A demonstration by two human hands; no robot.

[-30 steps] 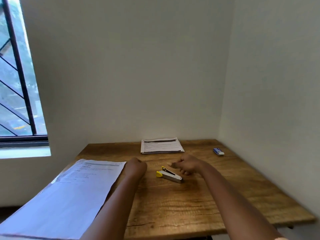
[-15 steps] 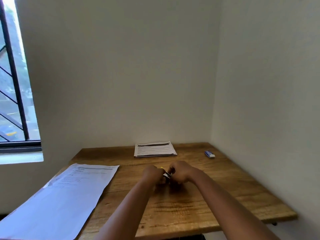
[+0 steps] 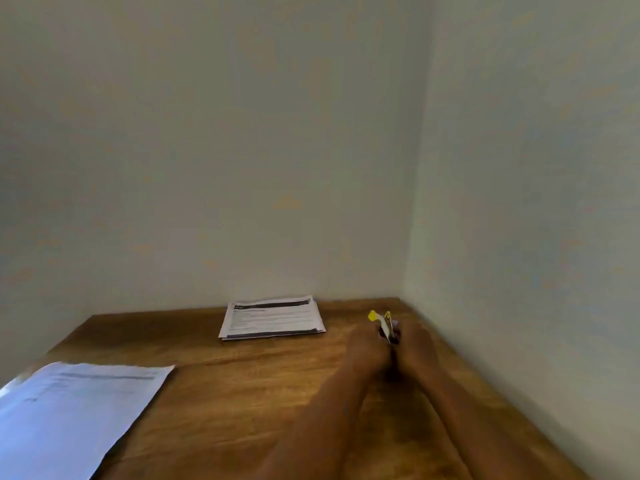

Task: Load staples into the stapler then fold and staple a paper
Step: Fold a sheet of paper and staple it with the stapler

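Note:
A small silver stapler (image 3: 382,323) with yellow ends is held up above the wooden table (image 3: 242,393), near the right wall. Its top looks hinged open, pointing upward. My left hand (image 3: 367,351) and my right hand (image 3: 415,344) are pressed together around its lower part, both gripping it. A large white printed sheet (image 3: 69,414) lies flat at the table's front left. The staple box is hidden behind my hands or out of view.
A stack of printed papers (image 3: 272,318) rests at the back of the table against the wall. The right wall runs close along the table's right edge.
My left hand came over to the stapler, and both hands lifted it off the table and opened it. The view swung to the right, so the window is out of sight.

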